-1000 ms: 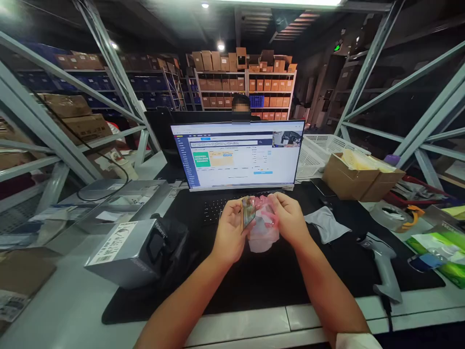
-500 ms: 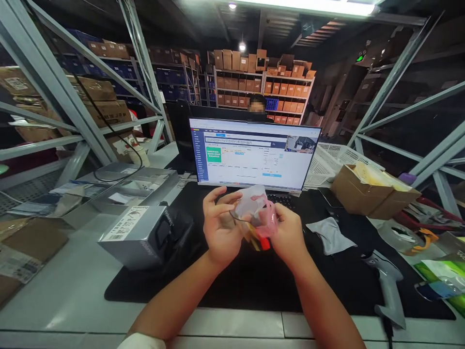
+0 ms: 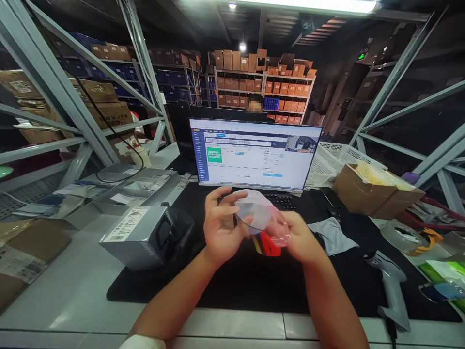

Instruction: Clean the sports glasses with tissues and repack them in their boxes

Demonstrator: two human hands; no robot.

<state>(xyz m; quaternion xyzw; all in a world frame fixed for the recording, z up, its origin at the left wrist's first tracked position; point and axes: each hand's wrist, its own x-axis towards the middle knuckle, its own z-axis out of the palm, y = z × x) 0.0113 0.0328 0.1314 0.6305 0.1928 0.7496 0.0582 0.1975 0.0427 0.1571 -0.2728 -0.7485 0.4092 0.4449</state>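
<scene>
Above the black desk mat (image 3: 250, 291), my left hand (image 3: 223, 232) grips the left side of a translucent whitish plastic piece (image 3: 256, 208) with a thin dark edge. Pink see-through plastic (image 3: 279, 232) is pinched in my right hand (image 3: 303, 237), its folds running toward the whitish piece. Below, between the hands, hangs a red and yellow item (image 3: 269, 245); its kind cannot be made out, and how it joins the plastic is hidden.
A monitor (image 3: 250, 160) and keyboard (image 3: 285, 201) stand ahead. To the left are a grey box (image 3: 134, 237) and a metal tray (image 3: 160, 186). On the right lie a grey cloth (image 3: 332, 235), a barcode scanner (image 3: 390, 286), tape (image 3: 403, 237) and a carton (image 3: 374, 194). A person (image 3: 255, 104) sits behind the monitor.
My right hand has moved right and slightly down, drawing the pink plastic out sideways. More of the whitish piece and the red item shows. My left hand has stayed nearly in place.
</scene>
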